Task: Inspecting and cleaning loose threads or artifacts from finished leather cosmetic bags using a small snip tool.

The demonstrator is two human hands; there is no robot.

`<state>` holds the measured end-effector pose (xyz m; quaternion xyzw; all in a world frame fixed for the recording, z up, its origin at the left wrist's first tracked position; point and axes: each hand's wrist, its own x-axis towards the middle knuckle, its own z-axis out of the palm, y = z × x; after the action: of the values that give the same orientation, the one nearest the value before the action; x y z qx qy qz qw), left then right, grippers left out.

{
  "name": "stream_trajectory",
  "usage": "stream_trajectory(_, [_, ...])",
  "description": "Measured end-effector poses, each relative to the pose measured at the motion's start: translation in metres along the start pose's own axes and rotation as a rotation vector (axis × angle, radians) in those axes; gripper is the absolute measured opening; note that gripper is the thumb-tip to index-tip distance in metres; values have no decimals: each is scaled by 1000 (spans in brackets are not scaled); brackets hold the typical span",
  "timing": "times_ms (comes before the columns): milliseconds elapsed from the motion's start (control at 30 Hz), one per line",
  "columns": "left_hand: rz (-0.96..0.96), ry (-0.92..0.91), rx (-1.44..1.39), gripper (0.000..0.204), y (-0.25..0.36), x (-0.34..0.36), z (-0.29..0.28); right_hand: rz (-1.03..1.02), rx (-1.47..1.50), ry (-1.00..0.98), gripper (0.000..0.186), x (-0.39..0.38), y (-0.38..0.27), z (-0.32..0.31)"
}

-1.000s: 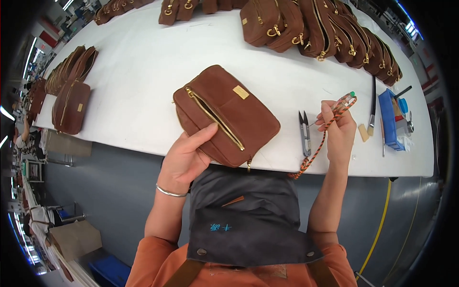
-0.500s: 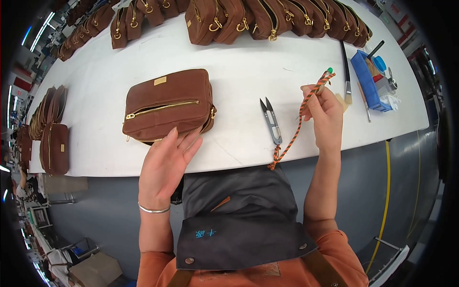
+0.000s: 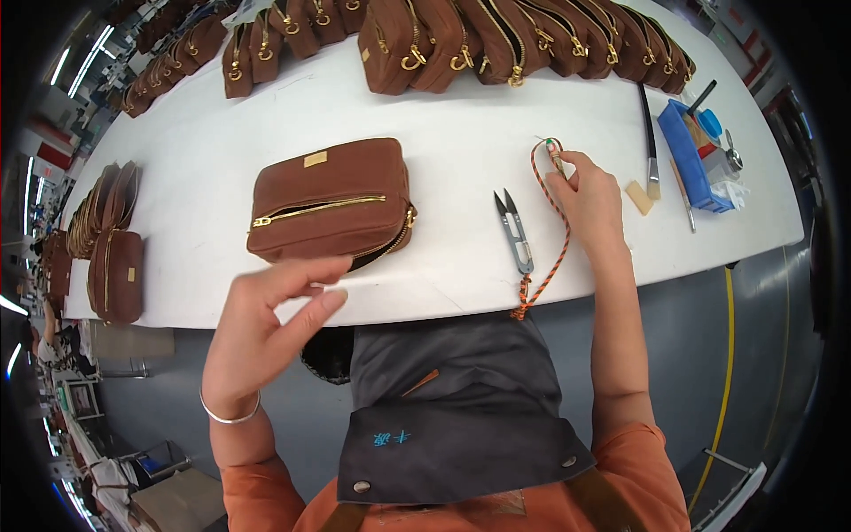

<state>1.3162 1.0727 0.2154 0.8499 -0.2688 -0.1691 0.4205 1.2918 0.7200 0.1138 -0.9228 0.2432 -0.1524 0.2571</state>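
A brown zippered pouch (image 3: 324,188) lies on the white table left of centre, with a gold zipper across its front and a small gold plate. At its near edge, beside a parted zipper, my left hand (image 3: 270,315) is open, thumb apart from the fingers; whether the fingertips touch the pouch I cannot tell. My right hand (image 3: 589,199) pinches a slim, green-tipped object (image 3: 554,152) whose kind is unclear. An orange-and-black cord (image 3: 566,232) loops past that object and runs down to the thread snips (image 3: 515,232), which lie on the table between my hands.
More brown pouches (image 3: 443,44) stand in rows along the far side, and others (image 3: 115,275) at the left. Toward the right are a brush (image 3: 650,142), a tan block (image 3: 638,197), a thin stick (image 3: 683,195) and a blue bin (image 3: 687,160) of small items.
My left hand has turned over and shifted left and nearer to me. My right hand has lowered toward the table with the green-tipped object, and the cord now hangs in a wider loop.
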Motion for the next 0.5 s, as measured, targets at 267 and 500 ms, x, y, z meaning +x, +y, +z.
stream_trajectory(267, [254, -26, 422, 37, -4, 87, -47, -499, -224, 248, 40, 1, -9, 8])
stream_trajectory(500, [104, -304, 510, 77, -50, 152, -54, -426, -131, -229, 45, -68, -58, -12])
